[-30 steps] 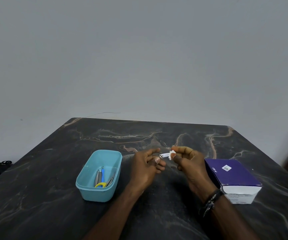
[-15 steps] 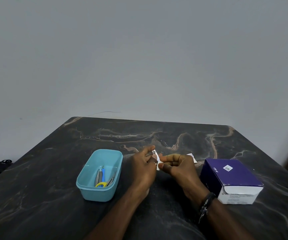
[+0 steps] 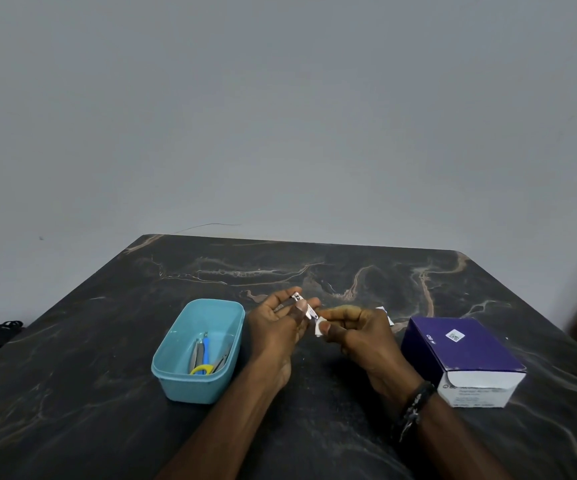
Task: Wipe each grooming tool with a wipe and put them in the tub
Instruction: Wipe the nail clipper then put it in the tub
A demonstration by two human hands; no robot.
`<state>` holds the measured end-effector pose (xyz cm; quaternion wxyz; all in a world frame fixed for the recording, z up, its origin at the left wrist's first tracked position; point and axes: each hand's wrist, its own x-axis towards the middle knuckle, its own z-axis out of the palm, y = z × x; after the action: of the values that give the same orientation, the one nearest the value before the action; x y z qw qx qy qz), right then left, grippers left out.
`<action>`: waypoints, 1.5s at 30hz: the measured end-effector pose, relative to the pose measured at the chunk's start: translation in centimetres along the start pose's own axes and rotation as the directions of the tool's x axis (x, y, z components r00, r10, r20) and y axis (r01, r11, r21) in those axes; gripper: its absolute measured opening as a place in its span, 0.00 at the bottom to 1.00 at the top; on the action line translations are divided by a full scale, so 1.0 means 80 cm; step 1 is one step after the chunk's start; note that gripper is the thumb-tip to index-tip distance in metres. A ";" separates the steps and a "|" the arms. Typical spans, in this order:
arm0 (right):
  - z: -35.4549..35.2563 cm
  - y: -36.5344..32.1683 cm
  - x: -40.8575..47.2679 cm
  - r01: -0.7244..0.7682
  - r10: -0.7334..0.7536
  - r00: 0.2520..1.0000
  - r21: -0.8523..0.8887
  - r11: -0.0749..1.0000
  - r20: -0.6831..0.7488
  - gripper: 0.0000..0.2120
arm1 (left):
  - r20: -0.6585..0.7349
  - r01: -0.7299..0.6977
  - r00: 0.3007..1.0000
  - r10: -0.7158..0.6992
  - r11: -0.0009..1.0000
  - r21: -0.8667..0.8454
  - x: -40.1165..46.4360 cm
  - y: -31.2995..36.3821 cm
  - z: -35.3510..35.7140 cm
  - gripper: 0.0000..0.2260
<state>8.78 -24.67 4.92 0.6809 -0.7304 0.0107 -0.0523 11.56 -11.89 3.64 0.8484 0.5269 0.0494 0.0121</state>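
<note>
Tub (image 3: 183, 372), light blue and open-topped, sits on the dark marble table (image 3: 72, 375) just left of the hands, holding several tools, one blue-handled, plus a yellow loop. The left hand (image 3: 276, 327) pinches a small metal nail clipper (image 3: 302, 303) between thumb and fingers. The right hand (image 3: 359, 334) pinches a white wipe (image 3: 320, 328) against the clipper's end. A purple box (image 3: 460, 355), closed, lies right; its print is unreadable.

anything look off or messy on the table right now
Nothing stands out. The light blue plastic tub sits upright with tools lying inside; the purple and white cardboard box is closed and intact. The left hand holds a small metal nail clipper and the right hand a white wipe.
</note>
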 end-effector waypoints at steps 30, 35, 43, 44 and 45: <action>-0.001 0.000 0.002 0.038 -0.028 0.992 0.085 0.996 -0.122 0.17 | 0.269 0.008 0.960 -0.071 0.973 0.229 -0.026 -0.004 0.014 0.11; -0.004 0.003 0.004 0.044 -0.025 0.987 0.117 0.992 -0.161 0.15 | 0.345 -0.098 0.938 -0.017 0.945 0.313 -0.031 -0.004 0.013 0.19; -0.009 0.006 0.009 0.094 -0.073 0.966 0.075 0.993 -0.247 0.13 | 0.452 -0.339 0.889 0.074 0.770 0.541 -0.035 -0.003 0.010 0.21; -0.009 0.008 0.011 0.097 -0.075 0.963 0.073 0.993 -0.258 0.12 | 0.464 -0.384 0.880 0.102 0.726 0.570 -0.035 -0.003 0.009 0.19; -0.009 0.009 0.012 0.104 -0.078 0.959 0.080 0.991 -0.274 0.12 | 0.475 -0.427 0.871 0.131 0.680 0.596 -0.036 -0.003 0.009 0.17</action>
<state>9.72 -25.53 4.28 0.7034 -0.6835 0.0673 -0.1832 8.76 -12.81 3.96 0.5726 0.7938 -0.2041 0.0189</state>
